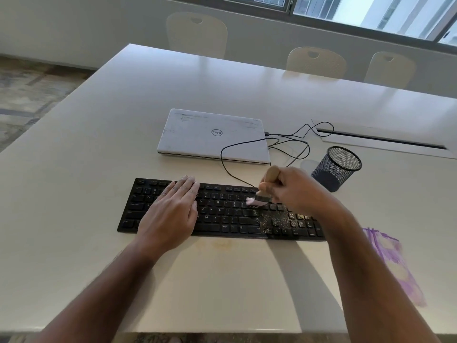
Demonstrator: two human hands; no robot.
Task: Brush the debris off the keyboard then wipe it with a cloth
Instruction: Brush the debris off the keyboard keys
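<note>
Keyboard: the flat black plastic keyboard [222,211] lies on the pale table [99,120] just in front of me, long axis running left to right.
Right fingers: my right hand [296,191] is curled round the light wooden handle of a small brush with pale pink bristles [265,191]; the bristle tips touch the keys right of centre.
Left fingers: my left hand [173,211] lies flat, fingers straight and together, pressing the left half of the keyboard, grasping nothing.
Debris: a patch of yellowish crumbs [279,222] sits on the right-hand keys, just nearer me than the bristles and beneath my right wrist.
Relation that matters: the crumbs lie toward me and slightly right of the brush, so I judge the right hand is the one to sweep them along or off the near edge.
Cloth: a crumpled purple cloth [393,263] waits on the table right of the keyboard, untouched; wiping is not yet begun.
Further out: a closed white laptop [212,136] and a black mesh cup [336,168] stand beyond.
</note>
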